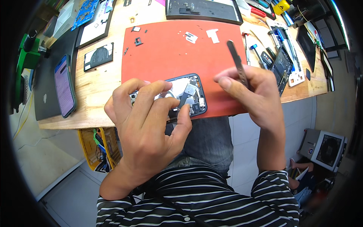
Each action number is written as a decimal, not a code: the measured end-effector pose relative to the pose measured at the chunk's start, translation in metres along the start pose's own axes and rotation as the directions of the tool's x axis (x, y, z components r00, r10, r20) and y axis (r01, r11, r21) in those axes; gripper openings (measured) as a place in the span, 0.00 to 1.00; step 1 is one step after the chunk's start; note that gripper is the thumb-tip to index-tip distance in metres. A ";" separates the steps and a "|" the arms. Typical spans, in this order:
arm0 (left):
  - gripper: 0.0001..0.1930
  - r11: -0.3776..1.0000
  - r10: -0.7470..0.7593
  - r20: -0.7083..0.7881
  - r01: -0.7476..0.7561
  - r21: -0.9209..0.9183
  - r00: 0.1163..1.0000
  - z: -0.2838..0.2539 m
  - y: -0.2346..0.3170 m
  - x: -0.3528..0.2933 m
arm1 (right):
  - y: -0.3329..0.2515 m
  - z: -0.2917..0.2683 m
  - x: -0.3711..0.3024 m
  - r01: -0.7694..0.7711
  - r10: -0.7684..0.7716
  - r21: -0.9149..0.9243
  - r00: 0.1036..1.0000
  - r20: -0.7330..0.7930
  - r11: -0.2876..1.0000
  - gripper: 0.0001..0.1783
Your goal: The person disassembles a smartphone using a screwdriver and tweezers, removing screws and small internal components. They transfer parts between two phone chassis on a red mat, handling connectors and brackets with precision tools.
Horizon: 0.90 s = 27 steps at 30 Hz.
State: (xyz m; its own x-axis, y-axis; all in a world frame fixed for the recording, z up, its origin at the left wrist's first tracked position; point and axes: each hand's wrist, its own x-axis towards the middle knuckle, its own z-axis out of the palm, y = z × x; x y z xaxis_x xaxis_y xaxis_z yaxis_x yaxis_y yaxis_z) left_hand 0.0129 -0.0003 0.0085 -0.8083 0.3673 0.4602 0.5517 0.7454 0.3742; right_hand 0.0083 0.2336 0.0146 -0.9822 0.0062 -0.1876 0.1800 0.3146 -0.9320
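Note:
An opened smartphone [202, 92] with bare boards and metal plates lies at the near edge of the orange-red mat [166, 53]. My left hand [141, 117] covers its left part, the fingers curled over the frame. The thumb and a fingertip close in on a dark strip [184, 99] inside the phone; whether they pinch it I cannot tell. To the right of the phone, my right hand [264, 94] is raised over the mat's edge. Dark metal tweezers [235, 55] are held in it, one end pointing up and away.
Small phone parts [191, 37] and a SIM tray [138, 41] lie on the mat. A battery-like black part [99, 56], a lit phone [65, 87] and a closed laptop [44, 94] are left. Screwdrivers [246, 47] and a phone shell [281, 70] crowd the right. A yellow basket [87, 147] stands below.

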 end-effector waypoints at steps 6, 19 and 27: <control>0.12 0.998 0.043 -0.047 -0.044 -0.032 0.998 -0.003 0.002 0.008 | -0.010 0.008 0.029 0.009 -0.035 0.111 0.973 0.230 0.994 0.13; 0.15 0.984 0.115 0.118 -0.096 -0.152 0.986 -0.008 -0.027 0.004 | -0.025 -0.010 0.066 0.122 -0.058 -0.148 0.923 0.381 0.981 0.09; 0.20 0.975 0.141 0.248 -0.091 -0.204 0.958 0.001 -0.024 -0.004 | -0.018 -0.006 0.073 0.184 -0.064 -0.208 0.875 0.480 0.961 0.10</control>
State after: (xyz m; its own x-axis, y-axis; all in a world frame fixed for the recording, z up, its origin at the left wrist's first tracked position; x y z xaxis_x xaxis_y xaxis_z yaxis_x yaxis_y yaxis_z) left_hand 0.0029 -0.0187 -0.0035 -0.7477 0.5953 0.2943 0.6533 0.5797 0.4871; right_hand -0.0667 0.2339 0.0195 -0.8454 -0.4701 -0.2537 -0.0191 0.5012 -0.8651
